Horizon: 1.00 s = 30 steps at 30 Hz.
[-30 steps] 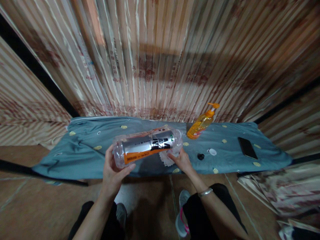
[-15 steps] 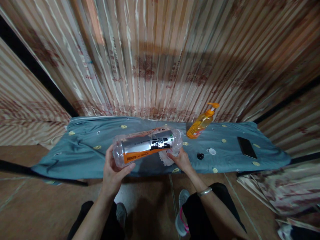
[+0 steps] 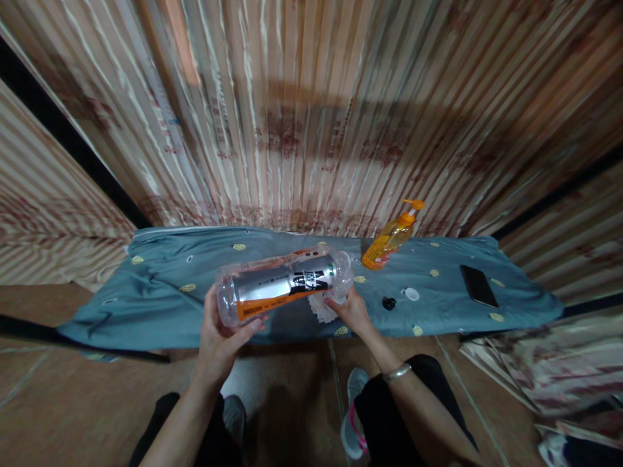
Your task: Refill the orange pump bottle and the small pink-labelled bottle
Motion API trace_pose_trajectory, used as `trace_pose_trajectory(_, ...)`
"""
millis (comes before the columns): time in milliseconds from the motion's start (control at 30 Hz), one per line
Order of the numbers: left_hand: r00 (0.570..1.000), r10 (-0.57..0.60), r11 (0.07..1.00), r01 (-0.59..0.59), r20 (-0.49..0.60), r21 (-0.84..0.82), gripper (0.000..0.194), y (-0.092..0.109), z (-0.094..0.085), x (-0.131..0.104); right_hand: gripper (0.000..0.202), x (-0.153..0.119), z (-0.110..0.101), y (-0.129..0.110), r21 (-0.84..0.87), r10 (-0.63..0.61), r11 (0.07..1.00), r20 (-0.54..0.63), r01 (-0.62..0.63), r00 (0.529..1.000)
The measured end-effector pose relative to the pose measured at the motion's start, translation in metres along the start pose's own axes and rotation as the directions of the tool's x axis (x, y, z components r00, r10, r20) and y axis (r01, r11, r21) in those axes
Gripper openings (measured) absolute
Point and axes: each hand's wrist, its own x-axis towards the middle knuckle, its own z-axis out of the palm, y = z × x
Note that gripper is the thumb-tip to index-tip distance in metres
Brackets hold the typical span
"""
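Observation:
A large clear plastic bottle (image 3: 282,285) with a silver and orange label lies sideways in the air above the cloth. Its base end, on the left, rests in my left hand (image 3: 221,331), whose thumb presses the near side while the other fingers are mostly hidden behind. My right hand (image 3: 353,310) grips the neck end on the right, closed round it from below. Under the neck, by my right fingers, shows a crumpled white tissue (image 3: 322,309); whether my hand touches it I cannot tell.
A teal patterned cloth (image 3: 160,292) covers the surface. Right of the bottle stands an orange pump bottle (image 3: 387,243). Nearer me lie a small black object (image 3: 389,303) and a white cap-like piece (image 3: 411,294). A dark phone (image 3: 479,285) lies far right. Pleated curtains (image 3: 311,130) hang behind.
The bottle has turned slightly about its long axis, its label shifting a little. Both hands keep their hold. The whole view has shifted very slightly.

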Motion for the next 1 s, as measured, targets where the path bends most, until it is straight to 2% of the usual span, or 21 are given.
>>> trace_pose_trajectory(200,0.997,0.030,0.999,-0.027,-0.076,0.045,0.100,0.0011,0.0055,0.0003,0.055,-0.0005,0.0009,0.0008,0.004,0.011,1.000,-0.013,-0.011,1.000)
trace_pose_trajectory(433,0.991,0.067,0.991,-0.053,-0.115,0.123,0.101,0.0032,0.0082,0.0027,0.057,-0.0019,0.0002,-0.0014,0.025,-0.005,1.000,-0.023,0.005,1.000)
trace_pose_trajectory(1000,0.990,0.098,0.990,-0.086,-0.104,0.112,0.093,0.0046,0.0079,0.0031,0.059,-0.0061,-0.0026,-0.0052,0.022,0.008,1.000,-0.012,-0.008,1.000)
